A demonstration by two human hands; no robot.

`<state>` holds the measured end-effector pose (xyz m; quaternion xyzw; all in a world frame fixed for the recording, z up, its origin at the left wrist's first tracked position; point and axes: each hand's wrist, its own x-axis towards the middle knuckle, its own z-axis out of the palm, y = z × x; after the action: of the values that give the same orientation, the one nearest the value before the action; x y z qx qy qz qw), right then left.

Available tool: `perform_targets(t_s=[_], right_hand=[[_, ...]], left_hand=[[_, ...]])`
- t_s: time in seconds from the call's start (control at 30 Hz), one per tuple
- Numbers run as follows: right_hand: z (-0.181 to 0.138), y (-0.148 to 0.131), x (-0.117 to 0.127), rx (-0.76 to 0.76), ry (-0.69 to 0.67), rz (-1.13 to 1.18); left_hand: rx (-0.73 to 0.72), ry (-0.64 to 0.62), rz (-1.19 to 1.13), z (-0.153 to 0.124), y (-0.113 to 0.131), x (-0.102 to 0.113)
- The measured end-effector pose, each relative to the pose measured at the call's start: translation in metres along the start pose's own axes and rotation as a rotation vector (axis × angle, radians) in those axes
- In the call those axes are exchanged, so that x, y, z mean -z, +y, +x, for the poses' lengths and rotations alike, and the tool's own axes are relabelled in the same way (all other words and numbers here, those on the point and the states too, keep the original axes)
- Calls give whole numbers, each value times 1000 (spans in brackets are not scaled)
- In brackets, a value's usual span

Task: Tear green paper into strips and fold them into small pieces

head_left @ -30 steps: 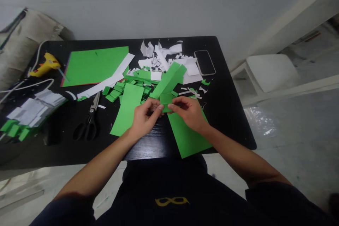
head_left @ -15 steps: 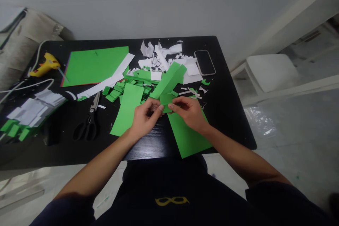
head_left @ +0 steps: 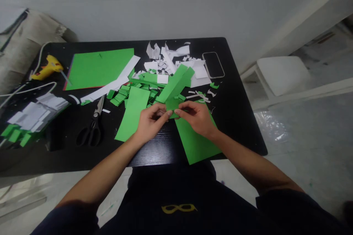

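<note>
"So what were the hands doing?"

"Both hands met in the middle of the black table [head_left: 237,91]. The left hand [head_left: 150,123] and the right hand [head_left: 196,117] each pinched one small green paper piece [head_left: 173,105] between thumb and fingertips. The piece was held just above the table, near the front edge, right over a big green sheet [head_left: 193,143]."

"Was it being folded?"

"I think so, but the fingers hid most of it, so I could not tell for sure. To do it well, I would line up the edges first, hold one side down tight, and press along the fold with a fingertip."

"What else lay around?"

"Another green sheet [head_left: 132,114] lay just beside the left hand. Behind the hands sat a pile of green strips [head_left: 176,80] and white paper scraps [head_left: 168,58]. Black scissors [head_left: 92,128] lay to the left, well apart from the hands. A yellow glue gun [head_left: 46,67] sat at the far left, next to a large green sheet [head_left: 99,67]. A phone [head_left: 213,65] lay at the back right."

"Anything to watch out for?"

"The loose scraps were near, so one could slip into the fold."
</note>
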<state>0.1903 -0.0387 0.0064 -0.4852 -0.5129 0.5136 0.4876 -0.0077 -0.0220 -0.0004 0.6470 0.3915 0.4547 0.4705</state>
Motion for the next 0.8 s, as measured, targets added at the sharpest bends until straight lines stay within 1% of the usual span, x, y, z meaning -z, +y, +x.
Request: perform_targets(t_s=[0.2, 0.4, 0.53, 0.8], right_hand=[[0, 1, -2, -13, -18, 65], [0, 3, -2, 10, -7, 1], [-1, 4, -3, 15, -13, 21], [0, 2, -3, 6, 14, 36]], left_hand=[[15, 2, -27, 0, 2, 0], [15, 10, -1, 1, 1, -1], [5, 3, -9, 1, 0, -1], [38, 26, -63, 1, 2, -2]])
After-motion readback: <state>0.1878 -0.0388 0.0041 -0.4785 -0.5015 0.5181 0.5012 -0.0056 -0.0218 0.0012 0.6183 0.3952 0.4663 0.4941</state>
